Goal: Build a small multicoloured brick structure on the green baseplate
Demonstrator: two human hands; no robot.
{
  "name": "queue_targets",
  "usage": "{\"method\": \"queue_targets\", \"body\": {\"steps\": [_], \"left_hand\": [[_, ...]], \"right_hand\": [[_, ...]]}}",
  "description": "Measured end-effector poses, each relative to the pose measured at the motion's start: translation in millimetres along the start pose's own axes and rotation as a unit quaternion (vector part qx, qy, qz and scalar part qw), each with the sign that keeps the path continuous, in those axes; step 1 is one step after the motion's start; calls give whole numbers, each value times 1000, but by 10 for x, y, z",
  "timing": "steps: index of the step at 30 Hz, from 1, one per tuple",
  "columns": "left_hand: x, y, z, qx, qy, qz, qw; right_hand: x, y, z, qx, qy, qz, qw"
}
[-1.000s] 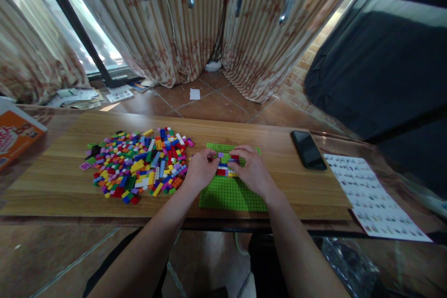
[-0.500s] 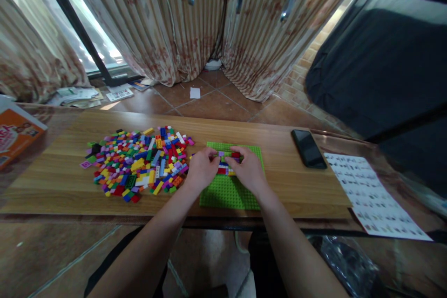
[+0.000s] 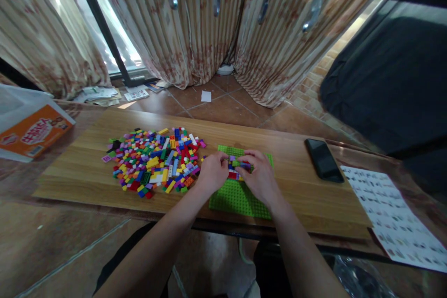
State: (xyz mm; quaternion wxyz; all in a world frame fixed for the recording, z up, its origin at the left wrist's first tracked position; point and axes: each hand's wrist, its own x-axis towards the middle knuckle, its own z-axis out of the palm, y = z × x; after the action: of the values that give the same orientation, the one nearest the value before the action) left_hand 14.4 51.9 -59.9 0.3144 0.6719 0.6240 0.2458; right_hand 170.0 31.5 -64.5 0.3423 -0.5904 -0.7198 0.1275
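Observation:
A green studded baseplate point(image 3: 235, 201) lies on the wooden board, and toy building bricks point(image 3: 234, 175) in red, white, yellow, blue and purple are set in rows on its upper half. My left hand point(image 3: 213, 171) rests at the left end of these rows, its thumb and fingertips pinched together; what they hold, if anything, is too small to make out. From the right, my right hand point(image 3: 259, 174) reaches over the rows, with thumb and index finger closed on a small green brick point(image 3: 243, 165). Its fingers cover part of the bricks.
A wide heap of loose bricks point(image 3: 157, 160) lies left of the baseplate on the wooden board point(image 3: 289, 195). To the right are a black phone point(image 3: 323, 160) and a printed sheet point(image 3: 391, 214). An orange and white package point(image 3: 38, 132) stands at far left.
The view has swung left, so everything sits further right in it. Both hands stay at the brick rows; my right fingers have shifted slightly, and the red brick beside them is now hidden.

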Motion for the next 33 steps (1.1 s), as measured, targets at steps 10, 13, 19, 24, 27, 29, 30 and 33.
{"method": "queue_targets", "body": {"steps": [10, 13, 19, 24, 27, 29, 30, 33], "left_hand": [[-21, -15, -139, -14, 20, 17, 1000], [51, -127, -400, -19, 61, 5, 998], [155, -477, -1012, 84, 218, -95, 968], [195, -660, -1075, 169, 181, -111, 962], [249, -695, -1055, 189, 183, -114, 958], [294, -704, -1058, 200, 195, -121, 953], [316, -708, -1061, 208, 201, -124, 949], [379, -727, -1059, 246, 206, -110, 941]], "right_hand": [[-14, -35, 11, -24, -20, -71, 997], [-21, -125, -14, -9, -13, -70, 997], [-125, -411, 182, 25, -83, -121, 989], [-205, -595, 430, 14, -141, -183, 973], [-220, -648, 495, 9, -158, -181, 971], [-227, -665, 518, 7, -167, -180, 969], [-230, -669, 525, 6, -172, -181, 968], [-234, -673, 533, 10, -175, -182, 968]]}}
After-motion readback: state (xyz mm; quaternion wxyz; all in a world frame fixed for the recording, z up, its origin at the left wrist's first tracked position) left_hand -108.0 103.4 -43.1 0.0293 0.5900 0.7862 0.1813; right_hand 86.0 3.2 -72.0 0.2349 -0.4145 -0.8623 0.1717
